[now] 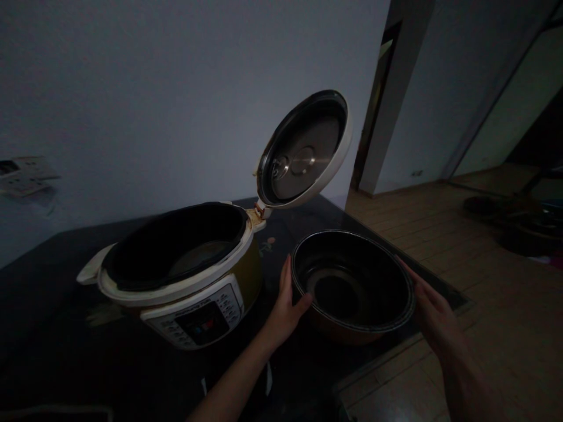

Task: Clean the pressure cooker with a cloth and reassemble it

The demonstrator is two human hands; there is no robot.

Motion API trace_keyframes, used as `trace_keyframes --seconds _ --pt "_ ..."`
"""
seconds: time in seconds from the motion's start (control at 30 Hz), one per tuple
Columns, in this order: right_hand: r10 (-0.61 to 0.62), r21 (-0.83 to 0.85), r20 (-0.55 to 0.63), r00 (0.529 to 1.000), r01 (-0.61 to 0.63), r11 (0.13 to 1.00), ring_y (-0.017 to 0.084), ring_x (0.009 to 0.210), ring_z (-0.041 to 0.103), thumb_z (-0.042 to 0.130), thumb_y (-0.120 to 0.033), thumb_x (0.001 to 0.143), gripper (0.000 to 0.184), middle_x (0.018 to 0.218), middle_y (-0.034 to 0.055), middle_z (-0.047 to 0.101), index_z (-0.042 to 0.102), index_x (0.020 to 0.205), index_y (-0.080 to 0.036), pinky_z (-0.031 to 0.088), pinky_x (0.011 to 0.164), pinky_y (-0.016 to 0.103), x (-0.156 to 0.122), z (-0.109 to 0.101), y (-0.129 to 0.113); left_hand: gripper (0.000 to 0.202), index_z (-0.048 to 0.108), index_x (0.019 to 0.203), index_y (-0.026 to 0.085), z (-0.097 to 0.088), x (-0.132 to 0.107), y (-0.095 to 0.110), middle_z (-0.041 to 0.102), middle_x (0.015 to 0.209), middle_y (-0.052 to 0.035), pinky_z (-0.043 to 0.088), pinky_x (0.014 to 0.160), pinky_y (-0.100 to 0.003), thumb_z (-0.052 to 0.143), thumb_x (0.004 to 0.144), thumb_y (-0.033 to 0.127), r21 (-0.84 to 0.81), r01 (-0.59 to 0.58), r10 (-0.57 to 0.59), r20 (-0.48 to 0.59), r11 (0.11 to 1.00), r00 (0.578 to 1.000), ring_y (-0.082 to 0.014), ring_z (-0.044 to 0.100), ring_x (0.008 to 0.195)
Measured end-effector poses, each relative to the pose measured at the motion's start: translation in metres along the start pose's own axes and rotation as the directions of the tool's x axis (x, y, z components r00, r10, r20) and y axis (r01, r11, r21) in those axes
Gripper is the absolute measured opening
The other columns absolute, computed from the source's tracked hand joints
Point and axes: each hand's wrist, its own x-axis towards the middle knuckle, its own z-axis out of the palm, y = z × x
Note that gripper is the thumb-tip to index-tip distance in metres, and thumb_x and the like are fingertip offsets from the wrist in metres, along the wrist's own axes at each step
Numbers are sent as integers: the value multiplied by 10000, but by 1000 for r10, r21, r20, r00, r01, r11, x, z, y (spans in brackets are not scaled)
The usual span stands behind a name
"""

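Observation:
Between my two hands is a round, dark inner pot (352, 275), its inside bare to view. My left hand (290, 305) grips its left side, with the thumb over the rim and the fingers along the outer wall. At the right side, my right hand (433, 302) presses against the wall, its fingers partly hidden behind the pot. To the left stands an electric pressure cooker (246, 293) with a button panel (204, 313) on its front. Its lid (308, 158) is raised on the hinge at the right, showing a metal underside.
Both cooker and pot are at a dark tabletop (290, 220) against a pale wall (176, 88). The table's right edge runs beside the pot, with a tiled floor (484, 328) beyond. A doorway (378, 99) opens at the back right. Dim objects (528, 228) lie far right.

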Motion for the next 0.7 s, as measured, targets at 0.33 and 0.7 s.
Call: trace_keyframes --seconds 0.33,0.7 --pt "-10 108 -126 992 24 994 300 1382 424 647 -642 796 593 1451 29 533 621 1303 -336 304 1146 495 -10 16 -22 1245 46 1574 265 -3 -11 12 62 1659 -125 83 1227 -447 732 631 700 -93 -139 139 -12 986 990 -312 81 1518" --pt "-97 36 -245 965 109 993 406 1332 464 718 -761 583 709 1411 43 575 699 1194 -401 394 1105 555 -55 13 -89 1191 168 1565 317 -6 -42 70 143 1656 -61 139 1231 -476 744 598 706 -104 -221 217 -54 970 975 -353 139 1504"
